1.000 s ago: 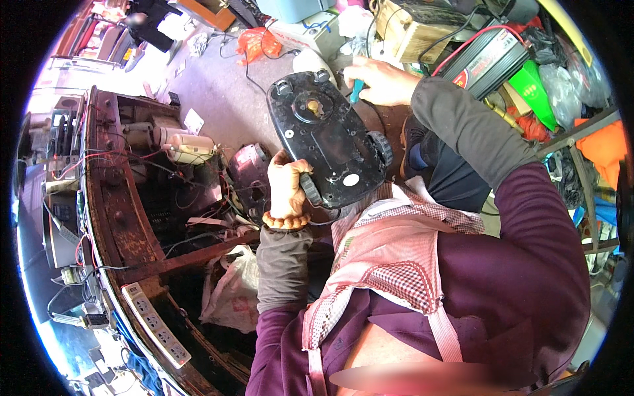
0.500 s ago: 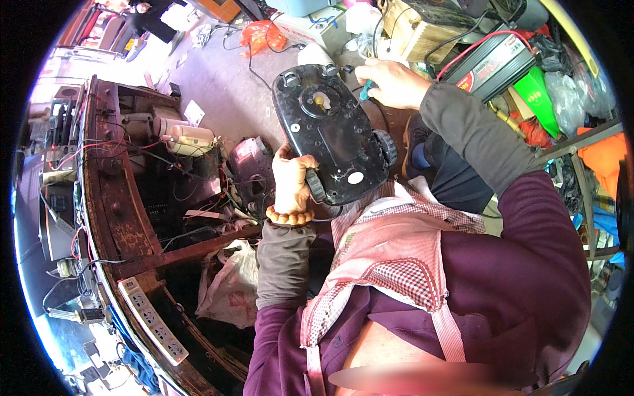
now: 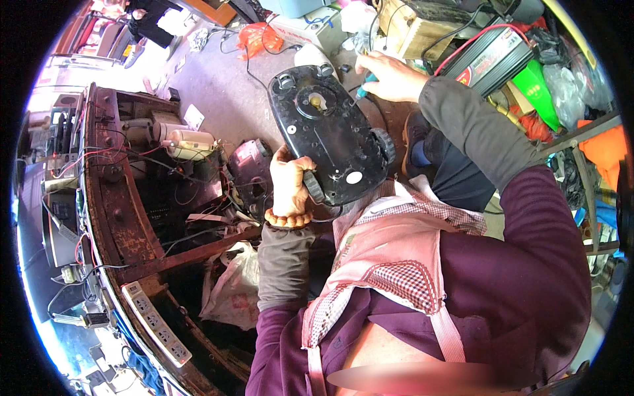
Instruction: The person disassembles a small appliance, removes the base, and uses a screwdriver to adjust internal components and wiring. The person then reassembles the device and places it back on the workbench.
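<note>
A black plastic wheeled base (image 3: 333,138) is held up over my lap, its underside facing me. It has small wheels at its far end, a larger ridged wheel on each side near the bottom, and a round recess with a yellowish centre. My left hand (image 3: 289,179) is closed on its left edge beside the left wheel; the fingers behind are hidden. In my right hand (image 3: 391,78), beside the base's upper right edge, is a screwdriver (image 3: 370,83) with a teal handle. Its shaft points down toward that edge; I cannot tell whether the tip touches.
On the left stands a worn brown workbench frame (image 3: 125,191) with wires, a cream cylinder (image 3: 190,142) and a white power strip (image 3: 156,323). A dark reddish housing (image 3: 249,173) lies left of the base. Boxes, bags and a black-grey inverter box (image 3: 492,61) crowd the right.
The screwdriver has turned in my right hand, so its shaft now points down and left toward the base. My right hand and the base have shifted slightly left.
</note>
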The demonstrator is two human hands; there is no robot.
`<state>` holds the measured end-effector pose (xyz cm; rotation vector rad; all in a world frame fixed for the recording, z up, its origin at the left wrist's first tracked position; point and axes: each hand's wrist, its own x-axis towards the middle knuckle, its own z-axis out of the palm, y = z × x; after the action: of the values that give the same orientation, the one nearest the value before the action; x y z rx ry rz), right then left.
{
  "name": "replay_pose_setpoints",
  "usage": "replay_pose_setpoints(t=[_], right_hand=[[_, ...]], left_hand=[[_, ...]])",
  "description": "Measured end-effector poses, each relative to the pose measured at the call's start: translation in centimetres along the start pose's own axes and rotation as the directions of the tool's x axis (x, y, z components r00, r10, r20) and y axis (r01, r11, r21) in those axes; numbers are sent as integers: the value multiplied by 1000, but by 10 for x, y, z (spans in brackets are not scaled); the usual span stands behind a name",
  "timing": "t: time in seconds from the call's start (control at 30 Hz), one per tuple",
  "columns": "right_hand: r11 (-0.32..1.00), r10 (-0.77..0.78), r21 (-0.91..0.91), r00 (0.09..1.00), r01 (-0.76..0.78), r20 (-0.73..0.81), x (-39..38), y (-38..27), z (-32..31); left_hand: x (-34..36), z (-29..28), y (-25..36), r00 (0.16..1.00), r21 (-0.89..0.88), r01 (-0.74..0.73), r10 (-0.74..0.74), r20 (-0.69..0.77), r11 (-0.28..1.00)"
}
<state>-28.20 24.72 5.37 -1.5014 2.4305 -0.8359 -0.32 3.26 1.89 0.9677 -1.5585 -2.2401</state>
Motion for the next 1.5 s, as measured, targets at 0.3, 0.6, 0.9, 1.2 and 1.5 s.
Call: replay_pose_setpoints(t=[0.3,0.6,0.9,1.2,1.5], right_hand=[[978,-208,-45,960,203,-187,4,24,12],[999,-42,26,999,42,-17,2,9,-2],[991,-130,29,990,132,-58,2,16,-2],[990,-137,17,989,139,-62,-1,11,-4],[997,-83,-1,995,83,-58,-1,17,1]], left_hand=[[2,2,0,1000,26,-16,15,15,1000],[2,0,0,1000,6,6,-6,28,1000],[-1,5,3,1000,-5,4,-4,8,1000],[-1,7,1,999,12,-35,35,12,999],[0,7,-4,999,5,-50,50,8,999]])
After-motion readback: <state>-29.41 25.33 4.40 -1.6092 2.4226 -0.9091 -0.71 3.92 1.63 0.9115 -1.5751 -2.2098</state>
